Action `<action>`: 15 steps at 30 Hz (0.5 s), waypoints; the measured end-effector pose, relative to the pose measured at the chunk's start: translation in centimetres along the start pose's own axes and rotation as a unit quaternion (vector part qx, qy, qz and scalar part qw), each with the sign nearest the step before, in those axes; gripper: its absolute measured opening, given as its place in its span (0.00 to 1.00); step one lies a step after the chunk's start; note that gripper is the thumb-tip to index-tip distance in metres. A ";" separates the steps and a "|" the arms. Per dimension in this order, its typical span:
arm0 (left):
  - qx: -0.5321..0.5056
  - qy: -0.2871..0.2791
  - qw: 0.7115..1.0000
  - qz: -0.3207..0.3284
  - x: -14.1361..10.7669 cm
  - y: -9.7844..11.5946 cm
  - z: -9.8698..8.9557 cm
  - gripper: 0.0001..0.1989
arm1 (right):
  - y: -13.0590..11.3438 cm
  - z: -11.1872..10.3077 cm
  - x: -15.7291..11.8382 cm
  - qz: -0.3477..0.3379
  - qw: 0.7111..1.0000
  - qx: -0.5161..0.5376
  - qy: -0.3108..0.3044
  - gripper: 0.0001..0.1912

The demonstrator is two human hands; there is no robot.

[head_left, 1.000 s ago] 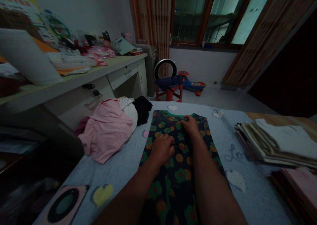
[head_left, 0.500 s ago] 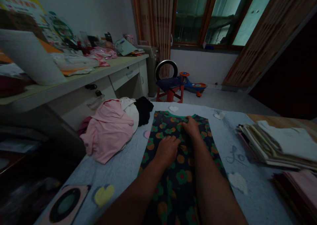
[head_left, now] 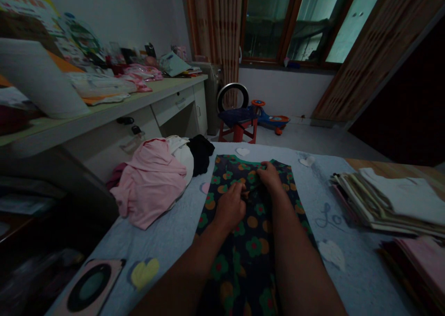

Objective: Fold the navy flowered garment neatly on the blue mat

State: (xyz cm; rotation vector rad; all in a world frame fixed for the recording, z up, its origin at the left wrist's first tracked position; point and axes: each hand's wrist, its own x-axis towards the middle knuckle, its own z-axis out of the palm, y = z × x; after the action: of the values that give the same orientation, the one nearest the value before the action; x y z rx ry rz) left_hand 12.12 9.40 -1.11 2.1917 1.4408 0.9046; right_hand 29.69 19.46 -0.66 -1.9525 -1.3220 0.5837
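Observation:
A dark garment with green flowers and orange dots [head_left: 253, 221] lies spread on the light blue bed cover [head_left: 174, 241], its green-edged neckline at the far end. My left hand [head_left: 231, 207] is on its upper middle, fingers bent together and pinching a bit of the fabric. Just below the neckline, my right hand [head_left: 269, 176] has its thumb and fingers closed on the cloth near the collar. The lower end of the garment runs out of view between my forearms.
Crumpled pink clothing [head_left: 153, 181] lies at the left beside a black piece [head_left: 200, 153]. Folded clothes [head_left: 389, 204] are stacked at the right, with a pink and dark pile [head_left: 417, 265] nearer. A pink tablet-like object [head_left: 90, 286] sits front left; a desk [head_left: 139, 100] stands beyond.
My left hand has shifted slightly left and turned, its fingers now drawn together on the fabric. My right hand stays near the neckline.

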 end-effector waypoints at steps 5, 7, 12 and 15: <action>-0.004 0.014 0.999 -0.037 0.2 0.0 -0.4 0.14 | 0.4 0.4 0.2 0.027 0.993 0.115 0.010 0.26; -0.008 0.018 0.999 -0.042 0.3 0.0 -0.6 0.10 | 0.5 0.6 0.2 0.038 0.987 0.156 0.005 0.24; -0.015 0.031 0.999 -0.037 0.2 0.1 -0.6 0.04 | 0.6 1.1 0.4 0.055 0.963 0.261 -0.026 0.13; -0.020 0.037 0.999 -0.028 0.1 0.1 -0.5 0.03 | 0.7 1.2 0.5 0.049 0.950 0.307 -0.030 0.12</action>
State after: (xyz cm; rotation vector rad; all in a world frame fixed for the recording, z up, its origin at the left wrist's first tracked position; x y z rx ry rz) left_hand 11.93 9.39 -0.67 2.0985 1.4967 0.9964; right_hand 29.48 20.14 -1.91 -1.4928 -0.9266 0.9762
